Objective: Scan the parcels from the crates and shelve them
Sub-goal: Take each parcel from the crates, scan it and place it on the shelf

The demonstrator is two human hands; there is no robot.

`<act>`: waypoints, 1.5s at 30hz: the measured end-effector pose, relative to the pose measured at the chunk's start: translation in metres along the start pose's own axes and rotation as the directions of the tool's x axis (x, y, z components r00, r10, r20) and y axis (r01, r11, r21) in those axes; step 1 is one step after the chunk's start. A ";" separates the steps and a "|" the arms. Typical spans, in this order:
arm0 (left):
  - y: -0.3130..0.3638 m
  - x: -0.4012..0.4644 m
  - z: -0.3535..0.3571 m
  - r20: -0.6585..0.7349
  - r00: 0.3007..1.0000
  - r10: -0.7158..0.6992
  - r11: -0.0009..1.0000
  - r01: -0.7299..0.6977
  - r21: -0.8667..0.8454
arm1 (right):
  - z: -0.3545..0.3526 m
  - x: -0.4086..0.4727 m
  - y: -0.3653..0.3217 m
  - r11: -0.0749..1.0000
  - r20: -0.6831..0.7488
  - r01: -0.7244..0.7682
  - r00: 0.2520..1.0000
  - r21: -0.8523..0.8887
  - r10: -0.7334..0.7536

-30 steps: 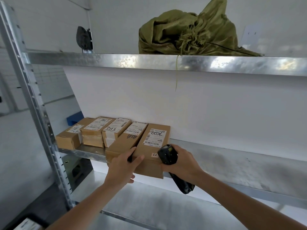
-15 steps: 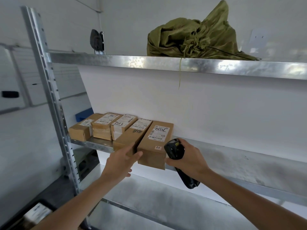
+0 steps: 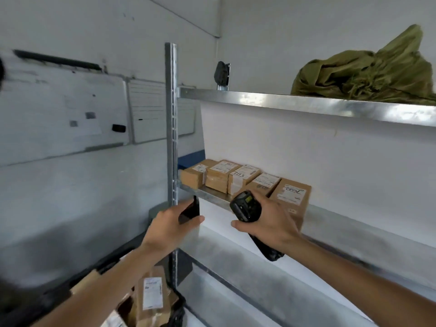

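Five brown cardboard parcels (image 3: pixel 245 180) with white labels sit in a row at the left end of the galvanised steel shelf (image 3: pixel 354 218). The right hand (image 3: pixel 271 223) curls its grip round a black handheld scanner (image 3: pixel 246 206) just before them. The left hand (image 3: pixel 172 226) hangs with loosely spread fingers, holding nothing. More labelled parcels lie in a black crate (image 3: pixel 151 300) below. A crumpled olive sack (image 3: pixel 370 74) tops the upper shelf.
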State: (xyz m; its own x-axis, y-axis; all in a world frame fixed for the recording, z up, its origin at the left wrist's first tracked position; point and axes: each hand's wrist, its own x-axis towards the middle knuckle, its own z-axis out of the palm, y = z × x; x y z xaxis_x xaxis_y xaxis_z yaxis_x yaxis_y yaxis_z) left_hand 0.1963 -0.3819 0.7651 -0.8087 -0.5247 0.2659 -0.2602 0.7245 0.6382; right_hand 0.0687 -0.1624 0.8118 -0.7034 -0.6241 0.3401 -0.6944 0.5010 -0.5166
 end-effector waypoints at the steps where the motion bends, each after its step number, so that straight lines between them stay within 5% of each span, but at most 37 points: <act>1: -0.016 -0.007 -0.013 -0.033 0.999 -0.023 0.999 0.024 0.023 | 0.013 0.004 -0.016 1.000 0.039 0.027 0.999 0.011 -0.028; 7: -0.143 -0.067 -0.104 -0.195 0.942 -0.273 0.954 0.292 0.075 | 0.135 0.031 -0.114 0.986 0.292 0.154 0.941 0.071 -0.168; 21: -0.474 -0.228 -0.206 -0.380 0.617 -0.689 0.665 0.747 0.007 | 0.492 0.027 -0.323 0.948 0.673 0.294 0.676 0.124 -0.298; 35: -0.660 -0.287 -0.081 -0.153 0.396 -0.905 0.422 0.878 -0.224 | 0.743 -0.023 -0.294 0.955 0.865 0.294 0.473 0.024 -0.167; 45: -0.700 -0.282 -0.033 -0.163 0.305 -0.938 0.341 0.893 -0.292 | 0.824 -0.032 -0.267 0.957 0.872 0.290 0.464 0.019 -0.158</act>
State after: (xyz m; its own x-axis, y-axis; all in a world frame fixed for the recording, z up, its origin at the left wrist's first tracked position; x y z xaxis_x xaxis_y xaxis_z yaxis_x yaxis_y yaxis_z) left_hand 0.6237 -0.7556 0.2676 0.0834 -0.9128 -0.3998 -0.6575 -0.3519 0.6662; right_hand 0.4015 -0.7706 0.2915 -0.0847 -0.8913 -0.4455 -0.8654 0.2874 -0.4105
